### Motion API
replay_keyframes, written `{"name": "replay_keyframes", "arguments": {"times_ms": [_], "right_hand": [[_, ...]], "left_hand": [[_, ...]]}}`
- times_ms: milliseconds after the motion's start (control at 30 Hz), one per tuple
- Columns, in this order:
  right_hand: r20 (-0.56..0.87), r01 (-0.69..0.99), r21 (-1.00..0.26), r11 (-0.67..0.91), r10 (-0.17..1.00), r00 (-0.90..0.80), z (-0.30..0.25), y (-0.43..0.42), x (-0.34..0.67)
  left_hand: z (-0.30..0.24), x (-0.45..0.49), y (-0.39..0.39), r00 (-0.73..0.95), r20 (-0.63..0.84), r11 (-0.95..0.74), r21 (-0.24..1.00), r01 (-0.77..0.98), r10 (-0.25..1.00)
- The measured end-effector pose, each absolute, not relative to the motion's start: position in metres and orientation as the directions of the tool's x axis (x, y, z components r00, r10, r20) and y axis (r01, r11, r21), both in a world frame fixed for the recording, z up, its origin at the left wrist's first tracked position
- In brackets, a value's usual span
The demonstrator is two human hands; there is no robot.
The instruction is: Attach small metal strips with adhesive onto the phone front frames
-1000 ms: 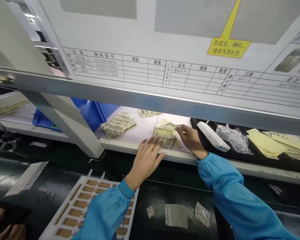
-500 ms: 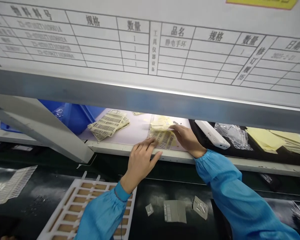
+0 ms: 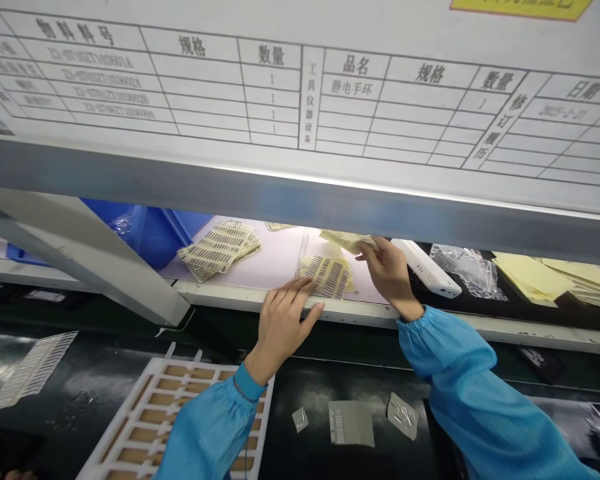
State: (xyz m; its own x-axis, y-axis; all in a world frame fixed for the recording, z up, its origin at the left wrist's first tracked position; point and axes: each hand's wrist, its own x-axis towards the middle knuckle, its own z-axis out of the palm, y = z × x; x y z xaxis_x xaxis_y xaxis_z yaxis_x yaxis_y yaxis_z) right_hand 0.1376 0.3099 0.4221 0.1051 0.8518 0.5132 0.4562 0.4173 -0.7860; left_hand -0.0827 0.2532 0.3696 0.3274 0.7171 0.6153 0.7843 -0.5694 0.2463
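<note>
My left hand [image 3: 286, 320] lies at the shelf's front edge, fingers stretched out and tips touching the near-left corner of a sheet of small dark strips [image 3: 326, 277]. My right hand [image 3: 387, 270] is closed, pinching a pale yellow backing sheet [image 3: 347, 240] between thumb and fingers. That backing sheet is raised behind the strip sheet and apart from it; its far part is hidden by the overhead beam. Left of my hands, on the same shelf, is a pile of similar strip sheets [image 3: 220, 247].
A grey beam [image 3: 300, 193] crosses above my hands. Right on the shelf are a white power-bank-like device [image 3: 425, 267], a clear plastic bag [image 3: 467, 270] and yellow sheets [image 3: 533, 277]. Blue bins [image 3: 153, 233] stand left. Below sit a white slotted tray [image 3: 153, 377] and small grey sheets [image 3: 351, 423].
My right hand has moved right with the yellow backing sheet, drawing it off the strip sheet, whose rows now show more fully. My left hand has stayed in place.
</note>
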Motion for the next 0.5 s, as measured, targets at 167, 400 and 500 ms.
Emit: {"name": "replay_keyframes", "arguments": {"times_ms": [167,400,500], "right_hand": [[0.391,0.413,-0.853,0.320,0.915,0.098,0.419,0.296,0.133],[0.351,0.562,-0.720,0.408,0.912,-0.212,0.408,0.276,0.135],[0.372,0.597,-0.586,0.548,0.836,-0.403,0.406,0.267,0.139]], "left_hand": [[0.363,-0.092,0.252,0.353,0.686,-0.653,0.235,0.720,0.636],[0.373,-0.098,0.252,0.276,0.644,-0.601,0.359,0.714,0.713],[0.381,-0.097,0.255,0.248,0.551,-0.505,0.380,0.775,0.796]]}}
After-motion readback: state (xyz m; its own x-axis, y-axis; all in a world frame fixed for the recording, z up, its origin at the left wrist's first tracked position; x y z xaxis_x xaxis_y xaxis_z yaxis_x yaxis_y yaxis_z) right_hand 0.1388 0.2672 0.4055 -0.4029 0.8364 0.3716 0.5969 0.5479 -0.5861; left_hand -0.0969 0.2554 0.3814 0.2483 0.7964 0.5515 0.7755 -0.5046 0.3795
